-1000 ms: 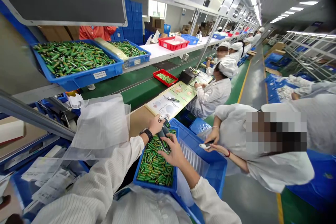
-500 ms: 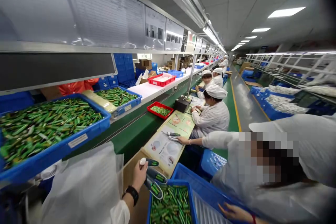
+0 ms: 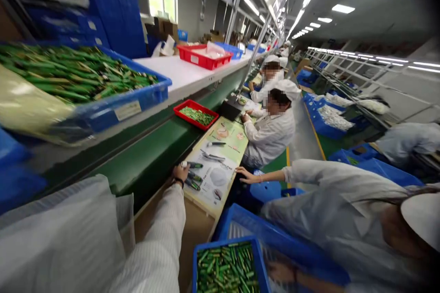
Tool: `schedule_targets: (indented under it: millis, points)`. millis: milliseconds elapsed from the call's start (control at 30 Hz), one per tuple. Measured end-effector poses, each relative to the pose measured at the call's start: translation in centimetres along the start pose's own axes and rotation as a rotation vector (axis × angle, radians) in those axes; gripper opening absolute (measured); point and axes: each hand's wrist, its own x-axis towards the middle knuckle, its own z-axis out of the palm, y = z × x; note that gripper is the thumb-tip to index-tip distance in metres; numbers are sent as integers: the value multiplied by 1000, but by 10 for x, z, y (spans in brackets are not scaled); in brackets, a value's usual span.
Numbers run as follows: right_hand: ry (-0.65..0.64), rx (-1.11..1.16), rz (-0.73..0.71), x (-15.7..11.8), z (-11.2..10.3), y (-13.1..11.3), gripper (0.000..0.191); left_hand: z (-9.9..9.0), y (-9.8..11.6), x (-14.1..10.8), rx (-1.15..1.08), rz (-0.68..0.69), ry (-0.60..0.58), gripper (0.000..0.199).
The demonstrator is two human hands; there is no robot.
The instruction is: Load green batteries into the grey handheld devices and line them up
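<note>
My left hand (image 3: pixel 180 171), with a dark band at its wrist, reaches out over the near end of the printed mat (image 3: pixel 225 158). Its fingers are closed on several dark grey elongated housings (image 3: pixel 194 176) with green parts inside; a white end piece shows by the fingers. The housings are at the mat's left edge, and whether they rest on it I cannot tell. Similar long pieces (image 3: pixel 213 156) lie farther along the mat. My right hand is out of view.
Green strips fill a blue bin (image 3: pixel 195 268) below and a blue tray (image 3: pixel 151 89) on the left shelf. A red tray (image 3: pixel 177 107) stands beyond the mat. At right, a co-worker's hand (image 3: pixel 245 175) is at the mat's edge; another person (image 3: pixel 271 123) sits farther along.
My left hand has carried the housings forward from above the blue bin to the mat. The co-worker's hand has drawn back to the mat's edge. My view has shifted forward.
</note>
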Motion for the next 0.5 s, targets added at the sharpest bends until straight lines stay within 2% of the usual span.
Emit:
schedule_targets:
  millis: [67,100,133,167,200,233,300,367,400,433,500]
  points:
    - [95,-56,233,-63,-3,32,55,10,4,13,-12,-31,23,30]
    - [182,-95,355,-108,-1,47,57,13,7,16,-20,-40,35,31]
    - [223,-165,486,-161,2,59,64,14,9,17,-29,-43,45,33]
    - [230,-185,568,-221,7,67,34,13,12,17,-38,-41,54,35]
    - [212,-201,639,-285,11,70,40,10,15,15,-48,-27,58,38]
    - [198,-218,700,-350,14,67,40,7,17,12,-55,-10,64,40]
    - [174,-241,815,-471,15,46,36,-3,18,-2,-74,33,95,42]
    - [159,-251,912,-565,10,14,33,-18,16,-33,-169,112,207,39]
    - [159,-252,956,-600,7,-1,28,-27,15,-57,-208,146,240,35]
    - [166,-249,995,-625,5,-13,24,-36,15,-88,-231,172,242,31]
    - [220,-224,1036,-646,4,-28,32,-54,13,-164,-265,257,164,27]
